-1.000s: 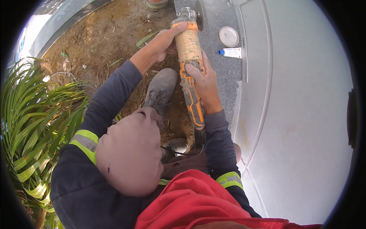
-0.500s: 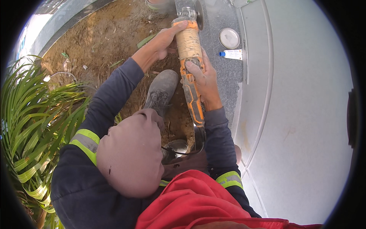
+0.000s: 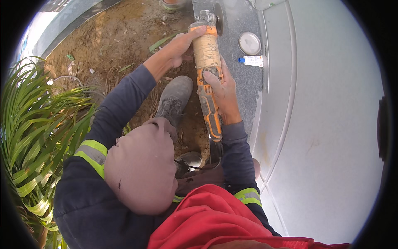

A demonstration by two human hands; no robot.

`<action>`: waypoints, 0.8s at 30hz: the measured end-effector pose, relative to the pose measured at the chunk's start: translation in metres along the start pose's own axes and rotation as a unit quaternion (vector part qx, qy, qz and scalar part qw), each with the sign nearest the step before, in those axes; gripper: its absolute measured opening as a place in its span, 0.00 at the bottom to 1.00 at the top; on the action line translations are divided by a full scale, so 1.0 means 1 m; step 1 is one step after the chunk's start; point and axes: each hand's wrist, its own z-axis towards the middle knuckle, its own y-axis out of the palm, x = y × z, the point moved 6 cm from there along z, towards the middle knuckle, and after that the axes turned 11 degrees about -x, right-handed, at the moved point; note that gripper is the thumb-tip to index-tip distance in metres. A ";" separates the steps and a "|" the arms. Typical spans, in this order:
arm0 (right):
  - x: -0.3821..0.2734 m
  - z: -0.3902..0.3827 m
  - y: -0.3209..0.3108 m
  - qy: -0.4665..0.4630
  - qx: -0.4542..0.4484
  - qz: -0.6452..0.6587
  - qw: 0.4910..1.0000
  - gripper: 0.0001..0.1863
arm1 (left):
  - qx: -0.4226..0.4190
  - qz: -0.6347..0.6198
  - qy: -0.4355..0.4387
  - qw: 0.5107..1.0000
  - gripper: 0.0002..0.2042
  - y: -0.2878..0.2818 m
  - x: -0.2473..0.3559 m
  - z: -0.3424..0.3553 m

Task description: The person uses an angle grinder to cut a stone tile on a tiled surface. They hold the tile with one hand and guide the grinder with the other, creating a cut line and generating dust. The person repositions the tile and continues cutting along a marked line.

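I hold an orange and black angle grinder (image 3: 207, 51) in both hands, its head pointing away from me. Fingers of my left hand (image 3: 178, 47) close around the front of the body, thumb on top near the head. Farther back, my right hand (image 3: 226, 92) wraps the grip from the right side. Tan tape covers the dusty middle of the body. The cutting disc (image 3: 220, 19) stands on edge at the right of the head, over the grey stone slab (image 3: 240, 99); whether it touches the stone I cannot tell.
A round white lid (image 3: 249, 43) and a white tube with blue cap (image 3: 251, 61) lie on the slab beside a pale wall panel (image 3: 327, 103). Bare soil (image 3: 120, 45) and a leafy palm (image 3: 45, 124) are at left. My shoe (image 3: 175, 95) rests on soil. A cord (image 3: 199, 167) trails behind the grinder.
The grinder and both hands have shifted very slightly right and toward me. Both hands keep their hold.
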 end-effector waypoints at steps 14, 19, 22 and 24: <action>0.002 0.008 -0.001 -0.008 -0.005 0.000 1.000 0.46 | -0.020 0.007 -0.008 1.000 0.41 0.003 0.009 -0.003; 0.002 0.008 -0.002 -0.006 -0.007 -0.002 1.000 0.46 | -0.029 -0.002 -0.006 1.000 0.41 0.002 0.007 0.000; 0.000 0.007 -0.001 -0.009 -0.006 0.004 1.000 0.47 | -0.030 0.006 -0.009 0.999 0.41 0.004 0.008 -0.001; 0.002 0.007 -0.002 -0.009 -0.006 -0.001 1.000 0.47 | -0.028 0.007 -0.009 1.000 0.41 0.001 0.005 0.000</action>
